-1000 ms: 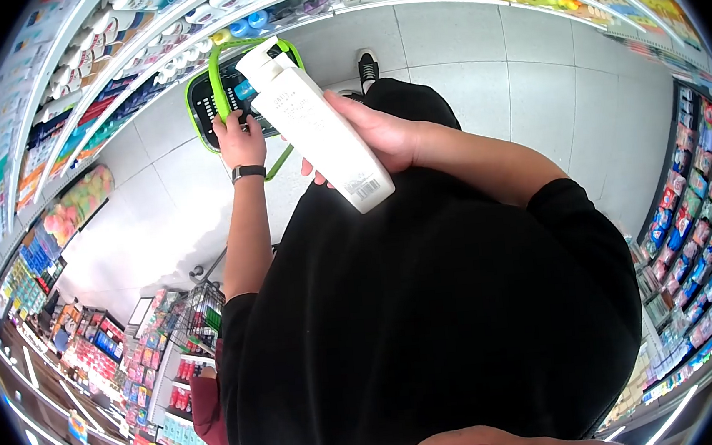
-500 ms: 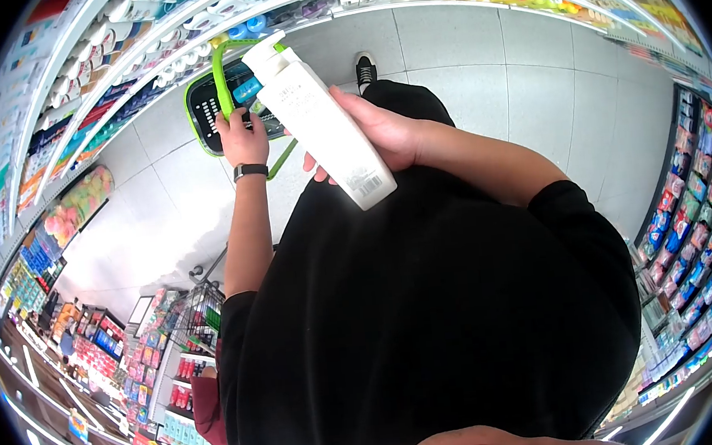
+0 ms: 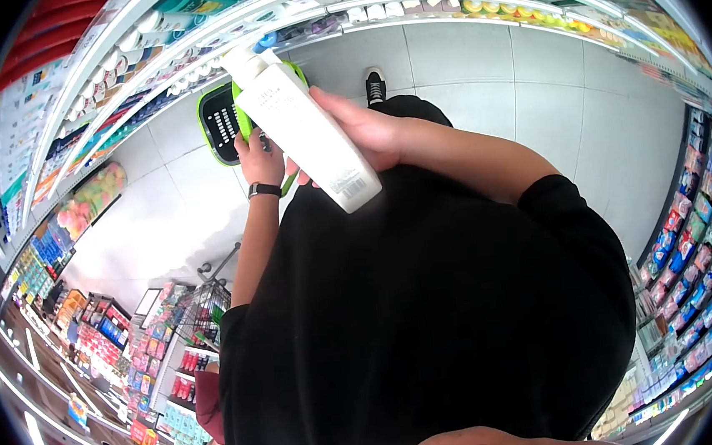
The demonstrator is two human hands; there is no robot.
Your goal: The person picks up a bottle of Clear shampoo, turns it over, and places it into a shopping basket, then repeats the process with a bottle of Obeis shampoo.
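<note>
A white pump bottle (image 3: 307,130) is tilted in front of me, its pump head up and to the left, with small print and a barcode near its base. My right hand (image 3: 361,130) is closed around it from the right side. My left hand (image 3: 260,159) grips the green handle of a shopping basket (image 3: 219,124), which is black inside with a green rim. The bottle covers much of the basket, so most of its contents are hidden.
Shelves of bottles (image 3: 389,9) curve along the far side. A rack of packaged goods (image 3: 690,221) stands on the right. At the lower left are a wire cart (image 3: 204,310) and a person in a dark red top (image 3: 208,399). Pale tiles (image 3: 480,104) cover the floor.
The bottle and my right hand have shifted slightly left. The basket and my left hand have moved a little right and nearer, so the bottle now covers more of the basket.
</note>
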